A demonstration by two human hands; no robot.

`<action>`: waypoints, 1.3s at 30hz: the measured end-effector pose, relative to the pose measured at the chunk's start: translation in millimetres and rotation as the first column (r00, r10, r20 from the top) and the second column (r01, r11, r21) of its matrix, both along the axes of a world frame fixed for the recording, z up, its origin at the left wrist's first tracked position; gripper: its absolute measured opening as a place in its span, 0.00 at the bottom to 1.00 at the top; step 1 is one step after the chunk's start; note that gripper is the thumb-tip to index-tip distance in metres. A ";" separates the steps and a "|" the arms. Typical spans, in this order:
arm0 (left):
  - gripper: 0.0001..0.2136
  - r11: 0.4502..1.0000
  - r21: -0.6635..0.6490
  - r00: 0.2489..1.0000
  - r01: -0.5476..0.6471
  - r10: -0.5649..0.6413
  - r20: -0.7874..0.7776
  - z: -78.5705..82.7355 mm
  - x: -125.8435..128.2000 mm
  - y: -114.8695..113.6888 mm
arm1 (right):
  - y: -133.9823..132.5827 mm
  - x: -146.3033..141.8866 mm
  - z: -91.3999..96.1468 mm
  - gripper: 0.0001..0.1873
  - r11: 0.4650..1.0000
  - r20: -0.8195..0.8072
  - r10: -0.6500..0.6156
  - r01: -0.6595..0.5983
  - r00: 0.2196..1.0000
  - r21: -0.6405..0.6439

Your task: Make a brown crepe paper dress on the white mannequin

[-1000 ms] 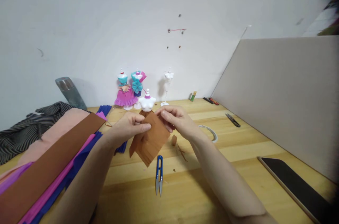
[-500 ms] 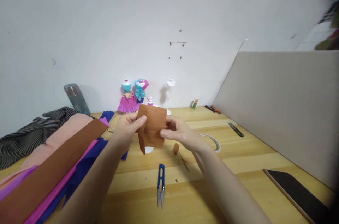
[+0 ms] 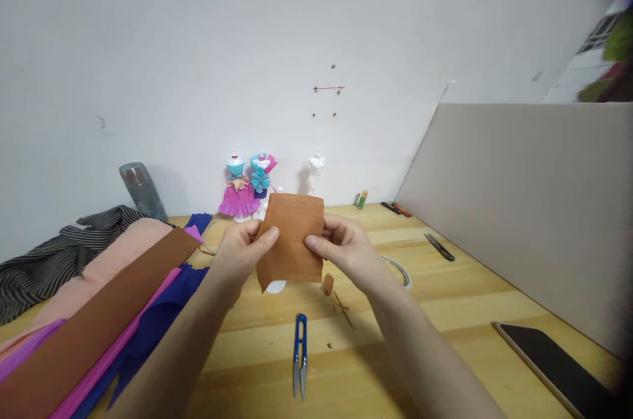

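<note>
A roughly square piece of brown crepe paper is held up above the table, facing me. My left hand pinches its left edge, thumb in front and fingers behind. On the opposite edge, my right hand grips the paper the same way. Below it lie blue thread snips, blades toward me. Small brown scraps rest to the right, under the right hand. The paper hides part of a white mini dress form and a white round piece.
Two dressed mini mannequins stand by the wall. Left are stacked coloured paper sheets, striped cloth and a bottle. Right are a tape ring, black snips, a thread spool, a phone and a partition.
The brown paper has been spread out flatter and wider, its folded left side opened. My right hand has shifted slightly right with its edge. The whole view has tilted a little.
</note>
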State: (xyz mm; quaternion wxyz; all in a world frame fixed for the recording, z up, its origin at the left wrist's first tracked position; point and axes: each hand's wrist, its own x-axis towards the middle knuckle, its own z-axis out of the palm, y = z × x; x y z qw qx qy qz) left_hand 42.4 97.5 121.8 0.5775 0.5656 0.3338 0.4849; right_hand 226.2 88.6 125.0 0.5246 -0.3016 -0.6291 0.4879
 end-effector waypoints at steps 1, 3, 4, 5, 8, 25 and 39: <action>0.16 1.000 -0.031 0.999 0.003 -0.002 0.035 0.9 -1.4 -0.8 | 0.4 1.4 0.8 0.14 1.000 -0.004 0.023 -0.023 1.000 -0.018; 0.16 0.995 -0.096 0.996 0.003 0.005 0.086 4.0 -3.7 -2.4 | 1.9 4.2 1.0 0.15 0.998 0.003 0.050 -0.050 0.999 -0.038; 0.16 0.992 -0.125 0.995 0.005 0.007 0.101 5.8 -4.4 -3.0 | 2.9 5.3 0.6 0.15 0.998 0.012 0.055 -0.055 0.998 -0.040; 0.16 0.989 -0.147 0.994 0.005 0.011 0.113 7.6 -4.8 -3.4 | 4.0 6.1 -0.2 0.16 0.997 0.024 0.058 -0.057 0.998 -0.042; 0.15 0.984 -0.176 0.988 0.010 0.017 0.153 11.4 -4.6 -3.3 | 7.3 6.5 -3.2 0.16 0.996 0.010 0.060 -0.060 0.998 -0.061; 0.17 0.988 -0.155 0.970 0.023 0.015 0.244 12.7 -6.0 -4.6 | -1.5 -1.2 -10.4 0.14 0.906 0.100 -0.357 0.319 0.929 0.276; 0.14 0.996 -0.087 0.994 -0.008 0.017 0.105 5.3 -12.4 0.0 | -0.9 -3.7 -9.2 0.06 0.849 0.017 -0.463 0.438 0.886 0.297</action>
